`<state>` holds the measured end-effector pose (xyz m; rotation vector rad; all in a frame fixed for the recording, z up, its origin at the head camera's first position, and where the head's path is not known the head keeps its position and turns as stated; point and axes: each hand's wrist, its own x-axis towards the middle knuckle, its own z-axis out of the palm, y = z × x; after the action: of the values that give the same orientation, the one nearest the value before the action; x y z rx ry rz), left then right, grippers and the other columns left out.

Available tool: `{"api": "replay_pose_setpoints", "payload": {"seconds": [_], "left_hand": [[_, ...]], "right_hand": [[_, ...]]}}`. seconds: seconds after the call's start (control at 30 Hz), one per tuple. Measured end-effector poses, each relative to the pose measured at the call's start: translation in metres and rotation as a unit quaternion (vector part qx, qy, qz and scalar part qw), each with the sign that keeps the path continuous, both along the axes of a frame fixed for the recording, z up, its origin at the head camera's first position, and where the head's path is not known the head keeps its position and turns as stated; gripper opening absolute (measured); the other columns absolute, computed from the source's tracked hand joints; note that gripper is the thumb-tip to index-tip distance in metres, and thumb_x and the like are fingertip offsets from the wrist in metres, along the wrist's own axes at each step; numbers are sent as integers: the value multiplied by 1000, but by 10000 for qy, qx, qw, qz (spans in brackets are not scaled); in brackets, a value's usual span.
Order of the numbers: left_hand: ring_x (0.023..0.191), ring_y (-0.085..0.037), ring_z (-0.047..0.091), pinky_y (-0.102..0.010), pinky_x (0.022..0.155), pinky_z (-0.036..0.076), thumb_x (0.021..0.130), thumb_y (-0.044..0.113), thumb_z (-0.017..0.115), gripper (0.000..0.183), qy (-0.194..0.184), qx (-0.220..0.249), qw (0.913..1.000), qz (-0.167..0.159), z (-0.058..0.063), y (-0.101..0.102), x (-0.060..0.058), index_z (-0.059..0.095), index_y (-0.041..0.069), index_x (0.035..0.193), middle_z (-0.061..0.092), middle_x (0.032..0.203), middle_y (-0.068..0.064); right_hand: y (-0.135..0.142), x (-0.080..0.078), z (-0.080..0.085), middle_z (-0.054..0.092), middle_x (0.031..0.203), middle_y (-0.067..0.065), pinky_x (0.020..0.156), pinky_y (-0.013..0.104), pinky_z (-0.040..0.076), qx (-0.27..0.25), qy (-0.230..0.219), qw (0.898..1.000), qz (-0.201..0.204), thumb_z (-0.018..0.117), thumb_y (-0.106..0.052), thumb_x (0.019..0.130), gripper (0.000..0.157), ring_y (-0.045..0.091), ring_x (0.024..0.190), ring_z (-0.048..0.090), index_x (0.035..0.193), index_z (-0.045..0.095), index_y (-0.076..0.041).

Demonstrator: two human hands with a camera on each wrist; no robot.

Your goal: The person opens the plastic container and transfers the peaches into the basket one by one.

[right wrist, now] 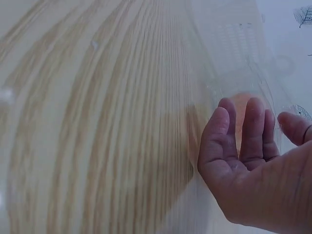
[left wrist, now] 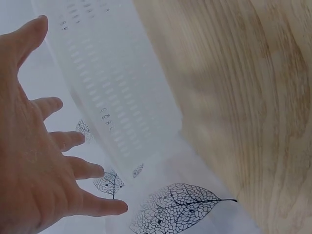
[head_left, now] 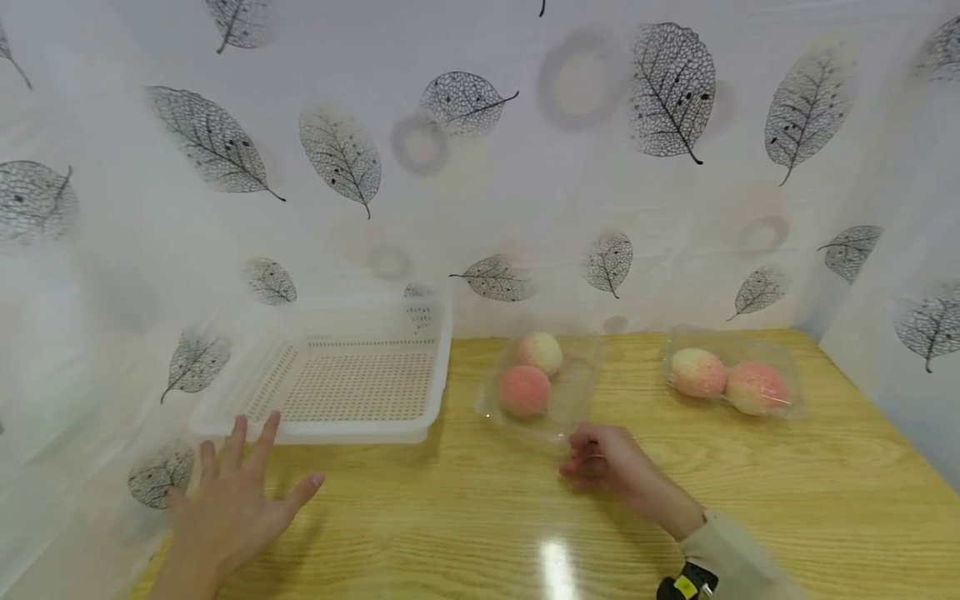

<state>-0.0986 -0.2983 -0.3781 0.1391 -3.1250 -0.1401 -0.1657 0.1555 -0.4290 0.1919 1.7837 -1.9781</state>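
My left hand (head_left: pixel 232 500) has its fingers spread at the near left corner of a white plastic basket (head_left: pixel 345 432) with a slotted bottom. In the left wrist view, the fingers (left wrist: pixel 85 204) stretch out alongside the basket's slotted wall (left wrist: pixel 105 83). Right of the basket lies a clear plastic package (head_left: pixel 573 387) with two pink-and-yellow peaches (head_left: pixel 525 391) inside. My right hand (head_left: pixel 611 467) is at that package's near right corner, fingers loosely bent. The right wrist view shows the thumb (right wrist: pixel 295 127) apart from the fingers, with a peach (right wrist: pixel 240 109) behind them.
A second clear package (head_left: pixel 780 360) with two peaches (head_left: pixel 756 387) lies farther right on the wooden table (head_left: pixel 420 517). A white leaf-printed sheet (head_left: pixel 510 192) hangs behind the table and along its sides.
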Motion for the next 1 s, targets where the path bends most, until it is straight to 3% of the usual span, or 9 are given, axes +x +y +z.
{"api": "replay_pose_setpoints", "payload": {"seconds": [0.37,0.47,0.53,0.6,0.67,0.8,1.0], "left_hand": [[141,-72,13,-95,91,16,91,81,45,104,39,95,9998,-147,3,13,-2,2,24,166,6,168,-30],[141,-72,12,-96,92,13,91,80,47,104,63,229,9995,-202,3,18,-3,2,24,166,5,169,-29],[141,-73,12,-96,92,14,91,80,48,103,118,265,9993,-248,4,21,-4,4,24,166,5,169,-29],[141,-72,13,-95,91,16,91,80,48,103,203,262,9990,-290,5,24,-4,5,24,166,6,169,-28],[141,-72,14,-95,90,18,91,79,49,102,288,240,9987,-337,6,26,-4,7,24,166,7,169,-28],[142,-72,14,-95,91,18,92,78,49,102,354,236,9983,-405,7,30,-5,6,24,166,7,169,-28],[142,-72,14,-95,92,17,92,76,51,102,309,283,9982,-429,7,35,-6,4,25,166,7,169,-29]], "right_hand": [[37,-5,-1,60,69,-7,75,35,58,271,115,9982,516,47,-15,92,23,18,82,75,72,58,-19],[44,-7,2,64,70,-5,73,34,59,434,55,9988,203,48,-17,95,20,17,78,74,82,62,-12],[44,-5,5,66,74,-2,72,33,60,552,83,9984,-132,47,-20,98,23,16,76,74,101,62,-2],[43,-2,7,68,78,0,74,33,62,385,-25,9982,-455,45,-22,102,34,16,77,74,123,52,5],[39,2,7,68,84,3,78,34,62,27,-176,9974,-699,44,-22,104,41,17,81,75,134,39,5],[26,10,5,66,93,6,89,34,61,-822,-543,9903,-983,46,-15,101,28,19,91,75,122,44,3],[6,18,0,69,103,7,95,32,58,-1388,-572,9830,-1058,50,-11,101,19,17,99,73,115,52,1]]}}
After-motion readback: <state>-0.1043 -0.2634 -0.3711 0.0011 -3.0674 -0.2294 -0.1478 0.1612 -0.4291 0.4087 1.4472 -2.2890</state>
